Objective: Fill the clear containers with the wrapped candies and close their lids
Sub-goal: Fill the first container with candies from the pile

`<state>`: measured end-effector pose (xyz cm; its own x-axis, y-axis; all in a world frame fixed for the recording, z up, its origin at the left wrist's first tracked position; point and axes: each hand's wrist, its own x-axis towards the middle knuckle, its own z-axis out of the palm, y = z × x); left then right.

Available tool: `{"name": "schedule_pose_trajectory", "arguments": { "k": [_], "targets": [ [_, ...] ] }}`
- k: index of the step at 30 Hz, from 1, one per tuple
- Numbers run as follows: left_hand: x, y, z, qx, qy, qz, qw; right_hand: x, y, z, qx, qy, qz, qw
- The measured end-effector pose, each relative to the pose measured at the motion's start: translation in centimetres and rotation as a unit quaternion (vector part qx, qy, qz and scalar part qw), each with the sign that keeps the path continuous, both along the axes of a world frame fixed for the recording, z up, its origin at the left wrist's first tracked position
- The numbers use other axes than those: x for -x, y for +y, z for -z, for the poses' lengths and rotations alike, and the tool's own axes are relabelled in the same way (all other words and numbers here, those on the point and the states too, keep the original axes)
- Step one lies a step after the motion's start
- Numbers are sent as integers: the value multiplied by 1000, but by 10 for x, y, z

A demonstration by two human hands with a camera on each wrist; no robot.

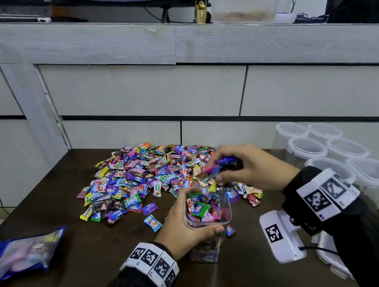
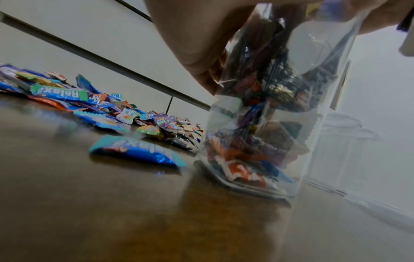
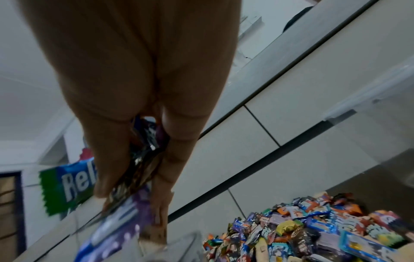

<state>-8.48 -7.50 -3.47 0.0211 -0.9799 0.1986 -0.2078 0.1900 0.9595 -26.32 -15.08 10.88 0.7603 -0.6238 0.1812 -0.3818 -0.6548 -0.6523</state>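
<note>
Two hands at work over a dark wooden table [image 1: 82, 254], seen from the head. Left hand [image 1: 184, 228] wrapped round a clear square container [image 1: 207, 217], thumb on the near wall, fingers on the far side; container upright on the table, lid off, filled with wrapped candies nearly to the rim. Right hand [image 1: 244, 169] just above the container's mouth, fingers closed on a bunch of candies [image 1: 222, 166], purple and pink wrappers sticking out. Beyond, a wide candy pile [image 1: 148, 174] spread across the table. Far left, a blue plastic bag [image 1: 20, 254] lying flat. Right edge: a cluster of empty lidded containers [image 1: 332, 145].

From the left wrist: left hand [image 2: 201, 44] gripping the container [image 2: 268, 124] high on its wall, base flat on the table [image 2: 112, 212]. Loose Relax candy [image 2: 136, 152] lying just beside the base, candy pile [image 2: 67, 99] farther back.

From the right wrist: right hand [image 3: 134, 88] with fingers [image 3: 172, 168] pressed together on the bunch of candies [image 3: 143, 141]; candy pile [image 3: 313, 230] below at right.
</note>
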Motion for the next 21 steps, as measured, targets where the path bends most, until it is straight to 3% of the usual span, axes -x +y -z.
{"name": "schedule_pose_trajectory", "arguments": {
  "k": [6, 13, 17, 21],
  "targets": [
    [1, -1, -1, 3, 21, 7, 1000, -22, 19, 11, 61, 171, -62, 981],
    [0, -1, 1, 6, 38, 8, 999, -33, 30, 22, 107, 201, -81, 970],
    [0, -2, 1, 8, 26, 8, 1000, -32, 29, 14, 97, 193, -77, 973],
    [-1, -3, 1, -5, 22, 10, 1000, -31, 27, 4, 109, 238, -56, 964]
  ]
}}
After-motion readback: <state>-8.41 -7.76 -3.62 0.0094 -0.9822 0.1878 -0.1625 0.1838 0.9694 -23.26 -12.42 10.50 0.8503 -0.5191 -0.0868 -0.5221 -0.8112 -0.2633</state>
